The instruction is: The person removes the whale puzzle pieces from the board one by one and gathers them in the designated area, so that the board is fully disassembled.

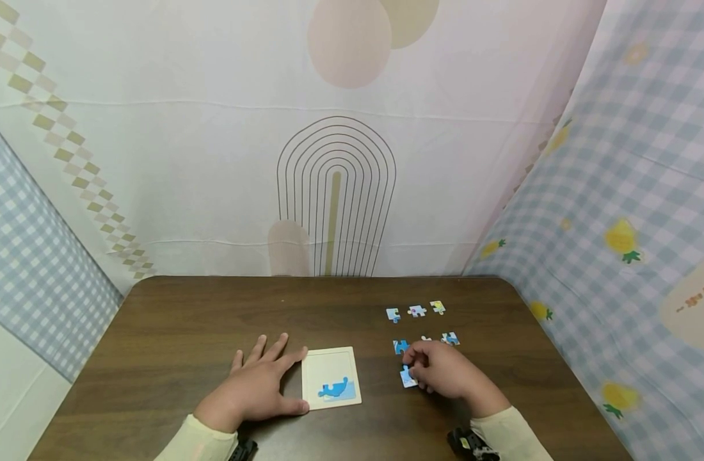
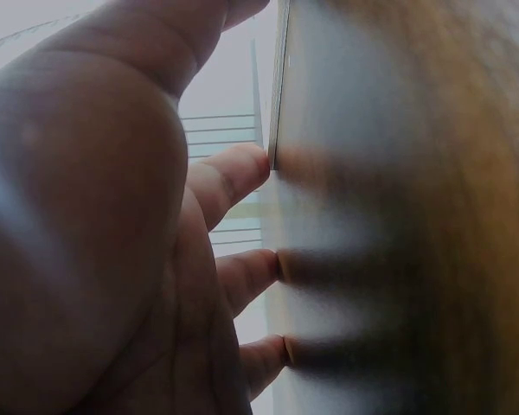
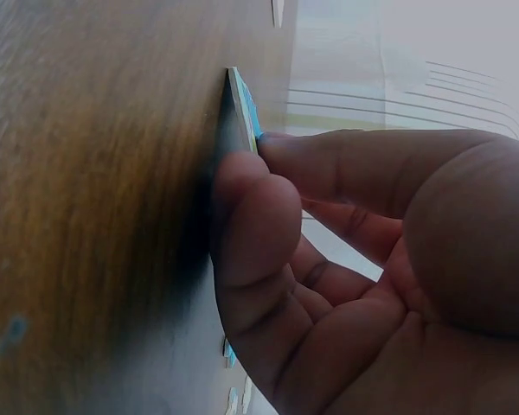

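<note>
A square, cream-coloured puzzle tray lies flat on the brown table, with blue pieces fitted in its lower right part. My left hand is spread on the table beside it, thumb and index fingertips touching the tray's left edge. To the right of the tray, my right hand pinches a blue-and-white jigsaw piece between thumb and curled fingers. The right wrist view shows that jigsaw piece edge-on and tilted, the thumb on its printed face and a finger beneath.
Several loose jigsaw pieces lie beyond the right hand, including a blue one, a light one, a pale one and a yellow one. A patterned cloth hangs behind the table's back edge.
</note>
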A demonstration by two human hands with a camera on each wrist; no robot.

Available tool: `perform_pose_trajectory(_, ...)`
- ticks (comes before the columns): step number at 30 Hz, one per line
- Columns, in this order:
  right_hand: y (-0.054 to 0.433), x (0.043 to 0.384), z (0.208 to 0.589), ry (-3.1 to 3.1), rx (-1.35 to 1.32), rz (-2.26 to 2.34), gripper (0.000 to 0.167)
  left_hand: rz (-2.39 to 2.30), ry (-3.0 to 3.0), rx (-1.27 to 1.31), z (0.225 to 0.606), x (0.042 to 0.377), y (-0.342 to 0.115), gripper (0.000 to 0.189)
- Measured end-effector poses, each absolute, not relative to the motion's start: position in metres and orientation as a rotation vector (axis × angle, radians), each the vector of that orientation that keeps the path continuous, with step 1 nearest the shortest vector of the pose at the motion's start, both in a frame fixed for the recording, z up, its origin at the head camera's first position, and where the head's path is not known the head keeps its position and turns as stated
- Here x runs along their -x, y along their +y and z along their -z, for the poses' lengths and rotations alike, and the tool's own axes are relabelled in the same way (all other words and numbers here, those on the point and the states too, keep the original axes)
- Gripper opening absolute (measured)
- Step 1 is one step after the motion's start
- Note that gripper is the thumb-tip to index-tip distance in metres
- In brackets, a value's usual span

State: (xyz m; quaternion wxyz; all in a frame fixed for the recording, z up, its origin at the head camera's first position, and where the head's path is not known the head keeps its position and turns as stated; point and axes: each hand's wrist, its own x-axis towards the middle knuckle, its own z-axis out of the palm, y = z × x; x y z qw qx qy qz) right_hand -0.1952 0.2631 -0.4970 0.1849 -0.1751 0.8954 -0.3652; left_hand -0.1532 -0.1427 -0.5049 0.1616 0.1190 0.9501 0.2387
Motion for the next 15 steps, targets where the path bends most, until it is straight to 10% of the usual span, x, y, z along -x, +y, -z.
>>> perform_pose_trajectory(15,0.2607,0.1958,0.496,2.521,0.468,1.016,0.008,-0.689,2.709,-0.338,0.5047,0.1538,-0.1433,0.105)
